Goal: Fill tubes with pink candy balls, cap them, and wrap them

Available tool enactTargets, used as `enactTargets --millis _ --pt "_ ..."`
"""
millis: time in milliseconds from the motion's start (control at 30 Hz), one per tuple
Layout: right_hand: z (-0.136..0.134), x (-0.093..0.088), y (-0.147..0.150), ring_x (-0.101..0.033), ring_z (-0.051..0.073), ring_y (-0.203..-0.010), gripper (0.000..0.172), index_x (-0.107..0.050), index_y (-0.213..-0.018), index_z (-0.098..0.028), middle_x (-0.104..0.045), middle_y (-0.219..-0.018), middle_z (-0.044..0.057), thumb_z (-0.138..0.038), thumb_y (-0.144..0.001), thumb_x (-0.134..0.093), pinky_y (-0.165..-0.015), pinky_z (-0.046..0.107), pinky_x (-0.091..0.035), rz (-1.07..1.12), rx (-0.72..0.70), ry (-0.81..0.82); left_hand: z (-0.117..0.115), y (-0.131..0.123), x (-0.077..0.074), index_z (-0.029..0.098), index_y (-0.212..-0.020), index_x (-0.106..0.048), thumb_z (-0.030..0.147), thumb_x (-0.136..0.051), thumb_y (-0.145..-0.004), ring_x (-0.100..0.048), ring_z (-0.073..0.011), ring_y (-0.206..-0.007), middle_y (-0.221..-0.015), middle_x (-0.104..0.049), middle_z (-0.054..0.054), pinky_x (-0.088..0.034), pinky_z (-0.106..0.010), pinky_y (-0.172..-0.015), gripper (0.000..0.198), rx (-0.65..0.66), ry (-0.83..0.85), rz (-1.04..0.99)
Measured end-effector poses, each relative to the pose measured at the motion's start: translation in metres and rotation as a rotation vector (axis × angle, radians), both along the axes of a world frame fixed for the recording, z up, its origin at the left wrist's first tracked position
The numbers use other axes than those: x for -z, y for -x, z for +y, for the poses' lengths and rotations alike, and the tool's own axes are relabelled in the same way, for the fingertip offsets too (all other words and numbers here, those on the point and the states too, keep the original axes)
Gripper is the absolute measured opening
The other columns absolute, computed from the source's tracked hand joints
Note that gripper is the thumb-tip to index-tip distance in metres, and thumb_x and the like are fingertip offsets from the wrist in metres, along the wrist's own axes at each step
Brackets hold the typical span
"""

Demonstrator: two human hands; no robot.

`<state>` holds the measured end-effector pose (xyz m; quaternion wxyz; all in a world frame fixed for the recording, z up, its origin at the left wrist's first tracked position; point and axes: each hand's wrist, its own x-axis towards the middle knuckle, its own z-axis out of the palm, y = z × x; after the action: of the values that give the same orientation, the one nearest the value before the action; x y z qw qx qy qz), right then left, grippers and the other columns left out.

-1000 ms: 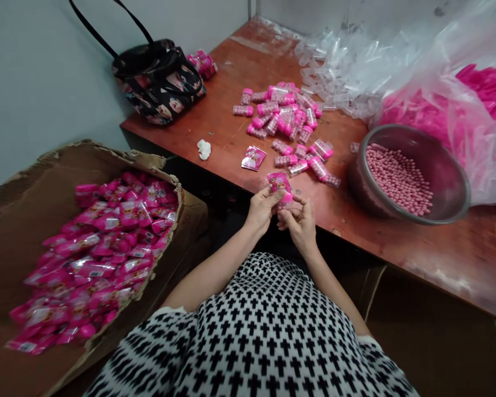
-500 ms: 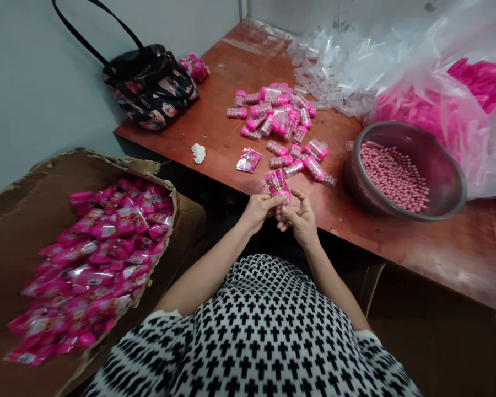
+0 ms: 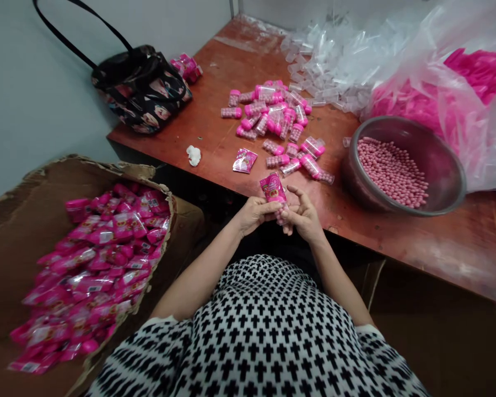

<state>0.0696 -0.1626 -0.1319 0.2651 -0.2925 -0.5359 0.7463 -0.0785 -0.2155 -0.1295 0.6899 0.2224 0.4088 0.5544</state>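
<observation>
At the table's front edge, both hands meet on a small clear bottle of pink beads (image 3: 281, 215) with a pink printed packet (image 3: 273, 188) at its upper end. My left hand (image 3: 253, 214) pinches the lower part of the packet with its thumb on top. My right hand (image 3: 306, 218) grips the bottle between thumb and fingers, its index finger raised and bent. The packet covers the bottle's top, so the cap is hidden. Just beyond the hands lie flat pink packets (image 3: 244, 160) and several bead-filled bottles with pink caps (image 3: 277, 161).
A grey bowl of pink beads (image 3: 400, 207) stands on the right of the table (image 3: 380, 237). Behind are clear empty bottles (image 3: 334, 66) and a plastic bag of pink pieces (image 3: 421, 105). Left are a handbag (image 3: 149, 94), white scrap (image 3: 194, 155) and a carton (image 3: 8, 220) of filled packets (image 3: 95, 270).
The packet now reaches lower over the bottle's top, where the pink cap showed before. Both hands stay together on it. The whole view has shifted slightly.
</observation>
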Motion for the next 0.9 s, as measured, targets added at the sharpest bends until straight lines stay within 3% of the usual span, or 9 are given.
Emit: enactTargets --millis 133,267,433,567,667,800,900 --pt "-0.009 0.011 0.008 -0.062 0.011 -0.047 0.062 -0.034 -0.117 -0.024 -0.066 -0.064 -0.007 -0.041 -0.069 -0.071 -0.044 0.021 -0.053 0.026 0.126 0.009 0.000 -0.003 0.002 0.006 -0.070 -0.070 0.026 -0.078 -0.061 -0.060 -0.0125 -0.056 -0.066 -0.067 -0.009 -0.049 -0.025 -0.058 0.024 -0.171 0.037 -0.019" --pt "-0.016 0.015 0.007 -0.067 0.013 -0.062 0.049 -0.042 -0.103 -0.024 -0.069 -0.079 -0.003 -0.041 -0.069 -0.073 -0.062 0.030 -0.059 0.056 0.171 0.042 0.000 -0.010 0.001 0.007 -0.065 -0.068 0.026 -0.082 -0.055 -0.060 -0.0115 -0.056 -0.066 -0.067 -0.007 -0.051 -0.025 -0.058 0.025 -0.323 0.072 -0.086" --pt "-0.016 0.010 0.005 -0.066 0.013 -0.057 0.050 -0.044 -0.099 -0.024 -0.068 -0.074 -0.005 -0.040 -0.065 -0.076 -0.059 0.031 -0.060 0.052 0.188 0.039 -0.008 -0.016 -0.006 0.006 -0.060 -0.067 0.027 -0.084 -0.051 -0.057 -0.0099 -0.050 -0.057 -0.064 -0.005 -0.048 -0.023 -0.052 0.029 -0.262 0.106 -0.063" --pt "-0.015 0.005 0.007 -0.065 0.012 -0.056 0.051 -0.044 -0.096 -0.024 -0.068 -0.076 -0.004 -0.042 -0.062 -0.077 -0.056 0.030 -0.059 0.009 0.180 -0.001 -0.015 -0.015 -0.010 0.005 -0.066 -0.069 0.029 -0.084 -0.052 -0.060 -0.0119 -0.053 -0.061 -0.066 -0.007 -0.051 -0.026 -0.058 0.031 -0.233 0.116 -0.059" --pt "-0.009 0.005 0.007 -0.063 0.012 -0.049 0.052 -0.043 -0.098 -0.023 -0.065 -0.065 -0.007 -0.042 -0.063 -0.076 -0.048 0.025 -0.055 -0.011 0.147 -0.055 -0.019 -0.012 -0.007 0.006 -0.069 -0.070 0.032 -0.081 -0.058 -0.064 -0.0147 -0.058 -0.064 -0.068 -0.009 -0.053 -0.029 -0.065 0.030 -0.194 0.076 -0.047" --pt "0.003 0.002 0.012 -0.047 0.008 -0.031 0.046 -0.046 -0.098 -0.022 -0.052 -0.044 -0.013 -0.041 -0.066 -0.073 -0.032 0.016 -0.037 -0.105 0.021 -0.217 -0.031 -0.006 -0.006 0.006 -0.079 -0.072 0.032 -0.080 -0.060 -0.069 -0.0230 -0.079 -0.084 -0.071 -0.016 -0.054 -0.034 -0.077 0.033 -0.044 0.124 -0.107" --pt "0.005 -0.005 0.028 -0.046 0.006 -0.034 0.042 -0.051 -0.095 -0.021 -0.053 -0.046 -0.011 -0.039 -0.065 -0.074 -0.035 0.016 -0.035 -0.098 -0.118 -0.311 -0.049 0.005 -0.014 0.007 -0.076 -0.071 0.030 -0.082 -0.058 -0.068 -0.0248 -0.086 -0.091 -0.071 -0.017 -0.054 -0.036 -0.081 0.030 -0.162 0.108 -0.131"
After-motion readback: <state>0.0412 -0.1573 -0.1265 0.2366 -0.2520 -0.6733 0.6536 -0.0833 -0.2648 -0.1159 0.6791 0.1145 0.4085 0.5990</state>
